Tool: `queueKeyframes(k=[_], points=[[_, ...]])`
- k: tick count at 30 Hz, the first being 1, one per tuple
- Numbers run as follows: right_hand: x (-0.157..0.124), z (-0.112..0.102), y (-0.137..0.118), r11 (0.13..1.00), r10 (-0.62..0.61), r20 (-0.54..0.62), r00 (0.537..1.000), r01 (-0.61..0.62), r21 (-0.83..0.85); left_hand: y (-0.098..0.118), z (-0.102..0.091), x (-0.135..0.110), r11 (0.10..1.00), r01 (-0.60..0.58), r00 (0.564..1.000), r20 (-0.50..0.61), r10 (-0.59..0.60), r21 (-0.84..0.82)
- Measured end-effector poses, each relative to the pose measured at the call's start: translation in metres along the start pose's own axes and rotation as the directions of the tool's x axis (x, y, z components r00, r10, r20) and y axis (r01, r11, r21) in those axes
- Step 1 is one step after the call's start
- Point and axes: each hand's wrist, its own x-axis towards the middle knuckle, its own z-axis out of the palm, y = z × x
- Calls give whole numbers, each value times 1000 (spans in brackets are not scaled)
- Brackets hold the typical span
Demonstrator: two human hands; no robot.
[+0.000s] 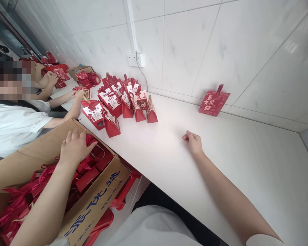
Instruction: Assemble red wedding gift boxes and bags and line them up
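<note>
My left hand (pixel 75 147) is over the cardboard box (pixel 113 186), fingers spread and nothing held. Beneath it, red gift boxes (pixel 88 179) with ribbons and cord handles fill the carton. Above the white table (pixel 166 164) is my right hand (pixel 193 142), its fingers curled together with nothing visible in them. Farther back, a flat red gift bag (pixel 213 102) with a ribbon loop and white characters leans against the tiled wall. A group of red and white gift boxes (pixel 113 104) stands upright left of my right hand.
Two people work along the table on the left; the nearer one's hand (pixel 80 95) is at a small red box. A socket strip (pixel 135 59) with a grey cable is on the wall. A smaller carton (pixel 74 73) stands farther back. Red stools (pixel 125 191) show under the large box.
</note>
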Motion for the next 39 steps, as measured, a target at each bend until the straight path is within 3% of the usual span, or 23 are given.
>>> queueKeyframes(k=[3, 6, 10, 13, 16, 18, 21, 25, 28, 32, 36, 39], points=[[3, 2, -1, 1000, -20, 3, 1000, 20, -4, 52, -25, -18, 977, -209, 973, -95, 211, 38], [4, 4, -2, 999, -36, -1, 999, 36, -18, 108, -16, -19, 892, -432, 902, -57, 429, -129], [6, 11, -5, 998, -38, -53, 998, 35, -61, 196, 38, 10, 736, -511, 827, -23, 561, -443], [27, 9, -16, 990, -34, -98, 995, 21, -136, 261, 87, 38, 653, -482, 843, -104, 528, -584], [70, -13, -44, 967, -92, -140, 986, 55, -251, 301, 122, 52, 626, -457, 881, -222, 419, -632], [107, -39, -70, 934, -196, -199, 960, 121, -335, 306, 134, 53, 611, -499, 863, -286, 416, -615], [159, -84, -109, 867, -345, -266, 900, 197, -457, 295, 137, 50, 589, -571, 817, -331, 471, -572], [209, -125, -131, 779, -393, -239, 888, 184, -600, 281, 134, 52, 610, -555, 831, -338, 442, -566], [230, -132, -128, 730, -354, -183, 917, 149, -667, 282, 134, 58, 622, -545, 837, -317, 447, -562], [241, -125, -121, 668, -303, -124, 945, 118, -735, 283, 137, 65, 651, -519, 854, -302, 423, -554], [236, -120, -126, 611, -276, -72, 959, 117, -783, 281, 141, 66, 661, -526, 850, -337, 404, -535], [216, -121, -141, 619, -269, -11, 963, 164, -768, 281, 143, 65, 661, -530, 848, -359, 390, -531]])
